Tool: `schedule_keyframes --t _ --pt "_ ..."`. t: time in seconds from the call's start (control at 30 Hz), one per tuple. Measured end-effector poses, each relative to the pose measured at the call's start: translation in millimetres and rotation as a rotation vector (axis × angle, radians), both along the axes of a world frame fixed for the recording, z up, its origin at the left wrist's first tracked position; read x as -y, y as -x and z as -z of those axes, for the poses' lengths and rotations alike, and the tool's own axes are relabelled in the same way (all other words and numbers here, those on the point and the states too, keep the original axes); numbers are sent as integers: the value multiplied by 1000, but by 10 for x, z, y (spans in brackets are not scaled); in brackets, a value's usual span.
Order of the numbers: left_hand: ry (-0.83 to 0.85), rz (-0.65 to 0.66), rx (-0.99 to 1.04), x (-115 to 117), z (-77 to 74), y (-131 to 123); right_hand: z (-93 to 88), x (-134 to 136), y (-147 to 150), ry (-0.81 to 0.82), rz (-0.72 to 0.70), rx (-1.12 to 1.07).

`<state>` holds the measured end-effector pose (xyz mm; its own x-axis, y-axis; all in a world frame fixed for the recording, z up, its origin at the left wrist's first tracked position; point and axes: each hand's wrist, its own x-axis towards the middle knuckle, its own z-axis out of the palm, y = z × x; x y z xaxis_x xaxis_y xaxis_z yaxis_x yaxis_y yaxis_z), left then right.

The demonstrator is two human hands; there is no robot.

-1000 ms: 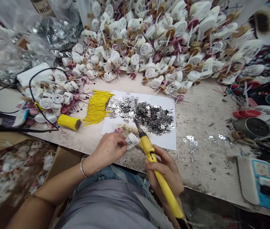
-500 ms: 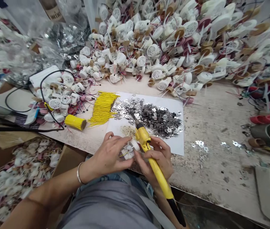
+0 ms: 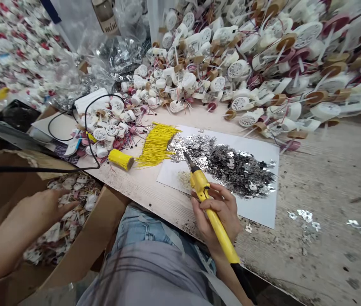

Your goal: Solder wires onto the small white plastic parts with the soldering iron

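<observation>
My right hand (image 3: 220, 216) grips a yellow-handled soldering iron (image 3: 224, 239), whose metal tip (image 3: 187, 158) points up and left over a white paper sheet (image 3: 260, 210). The tip hangs near a patch of tan crumbs (image 3: 185, 180) and a heap of small silver metal tabs (image 3: 234, 172). My left hand (image 3: 48, 208) is out over a cardboard box, fingers apart, nothing visible in them. Below it lie white plastic parts with wires (image 3: 68, 199). A spread of thin yellow wires (image 3: 156, 146) lies beside the paper.
A large heap of white plastic fan-like parts with wires (image 3: 231, 72) fills the back of the wooden workbench (image 3: 327, 191). A yellow wire bundle (image 3: 120, 159) and a black cable (image 3: 87, 127) lie at left. Loose silver tabs (image 3: 304, 215) lie at right.
My left hand has moved from the table out left over the box, and the white part it held is gone from it. The view has swung, shifting the bench right.
</observation>
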<state>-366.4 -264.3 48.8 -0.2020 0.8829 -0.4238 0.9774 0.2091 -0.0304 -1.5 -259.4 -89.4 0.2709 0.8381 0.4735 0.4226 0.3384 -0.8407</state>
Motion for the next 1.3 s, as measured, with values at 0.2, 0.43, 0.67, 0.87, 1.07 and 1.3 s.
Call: schedule_keyframes --t 0.2,0.43,0.67,0.87,1.07,1.3 --pt "125 486 444 -710 425 -1329 -14 22 -59 -4 38 -24" --pt "-436 497 488 -2187 714 -2566 -50 112 -175 -5 152 44" --pt "-768 534 272 -2977 840 -3111 -43 111 -156 21 138 49" --pt "-715 712 208 -3215 870 -3327 -73 41 -168 -4 110 113" --pt "-601 741 153 -3085 833 -3350 -47 125 -201 -24 120 65" --pt "-697 444 778 -2881 607 -3049 -53 231 -315 2 200 12"
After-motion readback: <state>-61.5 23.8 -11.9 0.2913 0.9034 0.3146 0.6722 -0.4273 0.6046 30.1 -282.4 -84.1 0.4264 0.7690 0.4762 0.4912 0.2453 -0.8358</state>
